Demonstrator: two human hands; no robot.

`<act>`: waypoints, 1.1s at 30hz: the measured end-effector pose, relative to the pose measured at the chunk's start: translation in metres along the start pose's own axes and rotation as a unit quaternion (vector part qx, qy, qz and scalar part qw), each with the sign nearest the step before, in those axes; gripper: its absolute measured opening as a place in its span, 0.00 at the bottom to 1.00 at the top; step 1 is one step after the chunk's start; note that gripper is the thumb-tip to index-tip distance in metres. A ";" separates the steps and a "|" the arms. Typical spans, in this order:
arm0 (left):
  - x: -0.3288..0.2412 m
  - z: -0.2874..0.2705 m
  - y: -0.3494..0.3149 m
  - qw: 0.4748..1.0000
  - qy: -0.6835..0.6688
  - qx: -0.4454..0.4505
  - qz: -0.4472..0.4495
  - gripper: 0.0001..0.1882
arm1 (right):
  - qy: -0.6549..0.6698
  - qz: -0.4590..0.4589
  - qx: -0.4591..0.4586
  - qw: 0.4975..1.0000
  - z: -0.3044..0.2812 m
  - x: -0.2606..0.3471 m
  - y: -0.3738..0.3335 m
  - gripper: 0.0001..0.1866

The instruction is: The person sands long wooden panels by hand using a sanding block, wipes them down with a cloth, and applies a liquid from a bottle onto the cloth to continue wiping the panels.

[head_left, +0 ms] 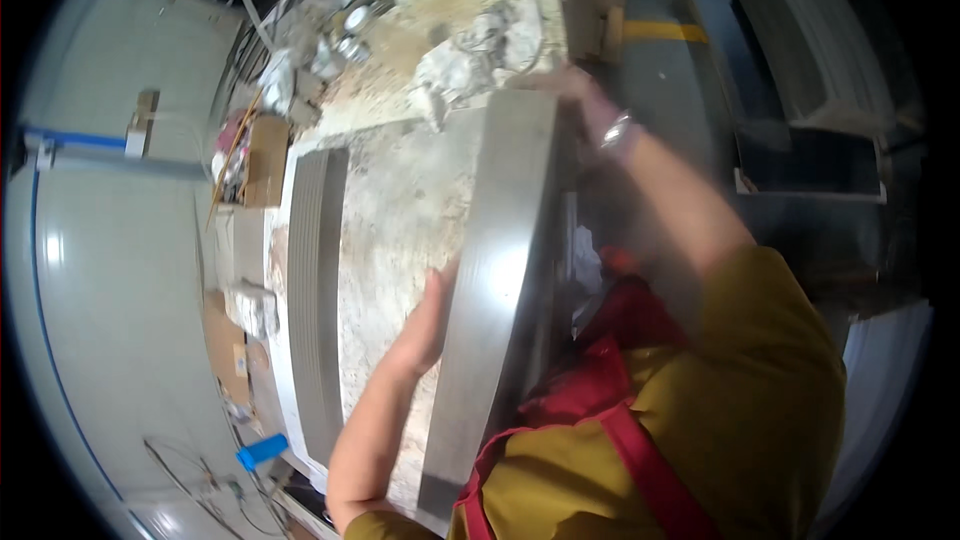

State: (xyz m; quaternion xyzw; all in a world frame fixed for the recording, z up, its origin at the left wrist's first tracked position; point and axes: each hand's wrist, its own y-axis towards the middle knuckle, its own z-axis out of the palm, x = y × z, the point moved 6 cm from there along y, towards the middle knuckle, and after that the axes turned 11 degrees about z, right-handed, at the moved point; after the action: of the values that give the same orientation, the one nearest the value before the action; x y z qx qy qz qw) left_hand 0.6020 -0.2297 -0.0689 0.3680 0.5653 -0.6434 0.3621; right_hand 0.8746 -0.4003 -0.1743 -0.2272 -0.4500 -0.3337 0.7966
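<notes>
A long, brushed-metal box-shaped panel [490, 240] lies lengthwise along the near right side of a worktable, its top shining under the light. My left hand [428, 330] grips its left side about midway, thumb up and the other fingers hidden behind the metal. At the far end, my right hand [583, 100] holds the right corner, slightly blurred, with a shiny band [617, 130] at the wrist. To the left, a stack of narrow grey metal strips [318, 290] runs roughly parallel to the panel, apart from both hands.
Crumpled white rags [480, 50] lie on the stained worktable [400, 170] beyond the panel. Jars and tools [355, 20] crowd its far left. A cardboard box [266, 162] and a blue cylindrical object [262, 452] are along the left edge. Dark panels [810, 160] stand at right.
</notes>
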 end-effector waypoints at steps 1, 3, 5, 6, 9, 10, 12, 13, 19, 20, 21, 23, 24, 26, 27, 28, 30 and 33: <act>-0.004 -0.016 -0.017 0.992 -0.101 -0.044 0.063 0.45 | -0.077 -0.060 0.040 0.994 0.015 0.029 -0.005 0.27; -0.025 -0.009 -0.060 0.998 0.014 -0.007 0.054 0.50 | -0.043 -0.134 0.111 0.984 0.053 0.068 -0.014 0.29; -0.030 0.004 -0.110 0.969 0.237 0.035 0.065 0.57 | -0.276 -0.153 0.054 0.947 0.081 0.082 -0.025 0.23; -0.027 0.011 -0.122 0.940 0.332 0.022 0.082 0.59 | -0.505 -0.187 -0.030 0.842 0.080 0.079 -0.023 0.20; -0.016 0.016 -0.124 0.899 0.397 -0.036 0.184 0.56 | -0.381 -0.185 -0.034 0.905 0.059 0.071 -0.009 0.23; -0.014 0.018 -0.122 0.889 0.423 -0.041 0.169 0.57 | -0.306 -0.151 -0.053 0.938 0.050 0.080 -0.008 0.24; -0.001 0.014 -0.112 0.903 0.409 -0.030 0.128 0.61 | -0.144 -0.027 -0.108 0.983 0.046 0.069 -0.007 0.26; -0.001 0.016 -0.129 0.895 0.423 -0.061 0.129 0.60 | -0.098 0.032 -0.149 0.983 0.069 0.072 -0.023 0.27; 0.037 -0.044 -0.345 0.836 0.325 -0.392 0.202 0.31 | -0.228 -0.086 -0.102 0.965 -0.001 0.087 0.025 0.29; 0.065 -0.067 -0.400 0.806 0.271 -0.488 0.196 0.24 | -0.274 -0.117 -0.083 0.951 -0.019 0.084 0.038 0.29; 0.068 -0.053 -0.476 0.704 0.242 -0.628 0.226 0.29 | -0.339 -0.164 -0.068 0.924 -0.039 0.089 0.048 0.30; 0.146 -0.037 -0.582 0.530 0.102 -0.816 0.209 0.30 | -0.397 -0.248 -0.017 0.883 -0.047 0.089 0.054 0.30; 0.195 -0.027 -0.619 0.487 0.056 -0.847 0.206 0.33 | -0.388 -0.291 0.016 0.874 -0.042 0.089 0.054 0.29; 0.275 -0.014 -0.636 0.467 -0.045 -0.865 0.180 0.38 | -0.273 -0.159 0.003 0.949 -0.016 0.086 0.053 0.30; 0.304 -0.014 -0.631 0.491 -0.047 -0.846 0.202 0.40 | -0.148 -0.019 -0.013 0.989 0.001 0.075 0.053 0.30; 0.323 -0.020 -0.615 0.520 -0.052 -0.822 0.226 0.41 | -0.152 -0.019 -0.008 0.988 0.022 0.078 0.041 0.30; 0.304 -0.028 -0.571 0.527 -0.187 -0.764 0.322 0.44 | -0.138 0.019 -0.066 0.988 0.041 0.084 0.019 0.30; 0.294 -0.034 -0.562 0.512 -0.187 -0.752 0.370 0.45 | -0.152 0.001 -0.079 0.985 0.033 0.086 0.020 0.29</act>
State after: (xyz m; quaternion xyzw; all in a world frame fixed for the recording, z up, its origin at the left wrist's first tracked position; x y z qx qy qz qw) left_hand -0.0288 -0.1548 -0.0728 0.0054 0.5698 0.1607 0.8059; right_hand 0.9027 -0.3937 -0.0844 -0.3382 -0.5381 -0.3291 0.6984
